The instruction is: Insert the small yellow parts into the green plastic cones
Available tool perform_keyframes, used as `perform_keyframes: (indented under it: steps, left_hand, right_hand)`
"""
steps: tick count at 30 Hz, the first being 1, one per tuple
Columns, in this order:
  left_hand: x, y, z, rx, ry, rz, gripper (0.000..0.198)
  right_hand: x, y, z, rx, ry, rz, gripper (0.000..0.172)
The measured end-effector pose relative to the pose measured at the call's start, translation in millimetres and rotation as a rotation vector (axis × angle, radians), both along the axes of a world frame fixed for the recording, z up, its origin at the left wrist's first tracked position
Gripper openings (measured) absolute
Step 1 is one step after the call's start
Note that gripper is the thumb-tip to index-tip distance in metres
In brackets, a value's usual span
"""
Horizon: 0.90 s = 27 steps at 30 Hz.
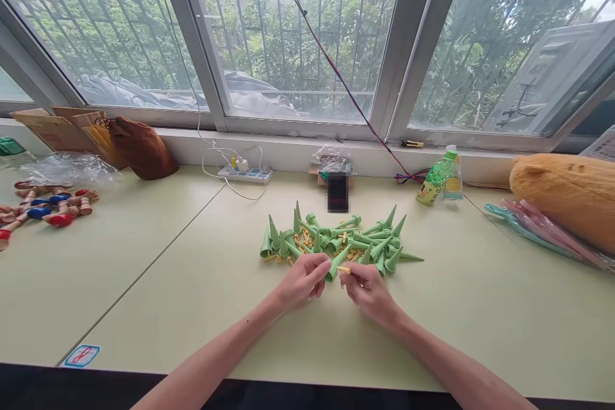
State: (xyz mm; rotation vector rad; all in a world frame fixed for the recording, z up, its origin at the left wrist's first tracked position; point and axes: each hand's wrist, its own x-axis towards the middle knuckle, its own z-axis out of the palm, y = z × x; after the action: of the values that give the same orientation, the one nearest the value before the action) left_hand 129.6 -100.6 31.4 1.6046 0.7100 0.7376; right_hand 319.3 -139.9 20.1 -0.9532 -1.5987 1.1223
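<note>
A pile of several green cone-shaped spikes (336,240) mixed with small yellow pieces lies in the middle of the pale table (144,269). My left hand (303,280) is closed round one green spike (337,263), its wide end toward my right hand. My right hand (368,288) pinches a small yellow piece (343,270) just beside that wide end. Both hands hover at the near edge of the pile.
A phone (337,192) stands behind the pile. A power strip (244,173), a green bottle (436,178), a brown pouch (141,147) and a cardboard box (57,128) line the window sill. Wooden toys (45,205) lie far left, a plush (567,192) and pink hangers (552,230) far right.
</note>
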Motion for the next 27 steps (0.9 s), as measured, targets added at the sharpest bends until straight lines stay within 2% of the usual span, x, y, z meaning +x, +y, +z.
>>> perform_keyframes:
  steps: [5,8,16,19,27]
  left_hand:
    - [1.2,-2.8,-0.6,0.073,0.011,0.023,0.036]
    - [3.2,-3.9,-3.3,0.125,0.011,0.083,0.036]
    - [8.5,-0.4,-15.0,0.533,-0.047,0.221,0.024]
    - [9.0,0.7,-16.7,0.657,-0.043,0.235,0.025]
    - [9.5,0.0,-17.9,0.71,0.04,0.319,0.026]
  right_hand:
    - [0.0,1.3,-2.5,-0.069,0.086,-0.007,0.043]
    - [0.1,1.9,-5.6,-0.109,0.148,-0.002,0.043]
    - [-2.5,3.2,-3.8,-0.208,0.281,0.014,0.044]
    - [-4.3,2.7,-0.9,-0.267,0.336,0.037,0.046]
    - [-5.6,3.0,1.6,-0.312,0.411,0.042,0.046]
